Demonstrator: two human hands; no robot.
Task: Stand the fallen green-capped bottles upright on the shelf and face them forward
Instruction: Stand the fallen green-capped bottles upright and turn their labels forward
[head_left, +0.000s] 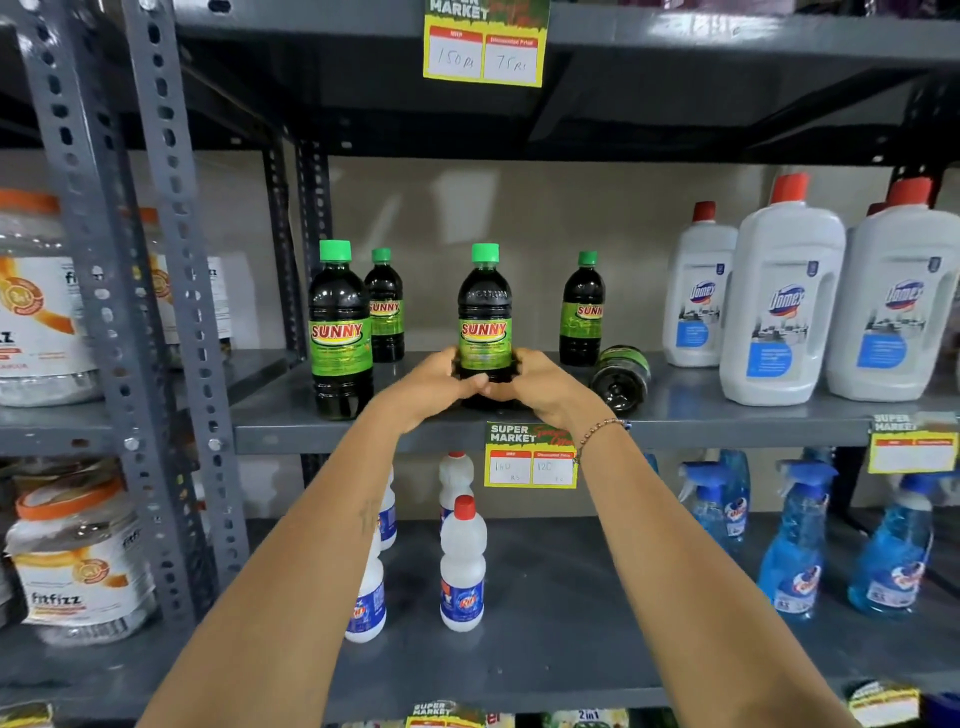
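On the grey middle shelf (311, 431) stand dark green-capped bottles with green "SUNNY" labels. My left hand (434, 387) and my right hand (540, 382) both wrap the base of the middle bottle (485, 312), which is upright with its label facing me. Another bottle (340, 332) stands upright at the front left, a smaller-looking one (385, 306) behind it, and one (583, 312) stands at the back right with its label turned partly sideways. One bottle (621, 376) lies on its side just right of my right hand, its bottom towards me.
Large white Domex bottles (784, 306) with red caps fill the shelf's right side. A price tag (531, 454) hangs on the shelf edge under my hands. Below are small white bottles (462, 566) and blue spray bottles (795, 551). Jars (36, 306) sit past the slotted upright at left.
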